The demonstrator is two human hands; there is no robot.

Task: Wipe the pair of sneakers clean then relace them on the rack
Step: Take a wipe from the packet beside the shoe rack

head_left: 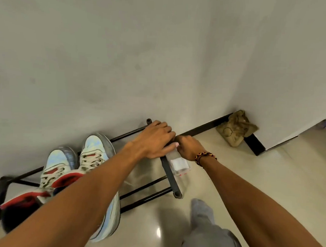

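While both arms reach over the rack (170, 172), status:
sneakers: pair (85, 163) on rack's bars, left part, toes toward wall, laces in.
left hand (154, 139): fingers fairly straight, lying on rack's right end bar.
right hand (188, 147): curled round top of clear bottle (178, 163) just beside that bar.
tan bundle (235, 128): right of rack, at wall corner.

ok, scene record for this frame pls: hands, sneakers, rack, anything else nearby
left hand: lies over the rack's end bar, fingers on the clear bottle
right hand: grips the clear bottle's top
clear bottle: white label, beside the rack's end bar
sneakers: both on the rack, laces still threaded, toes toward the wall
rack: black metal frame, against the wall
crumpled cloth: tan, on the floor in the corner
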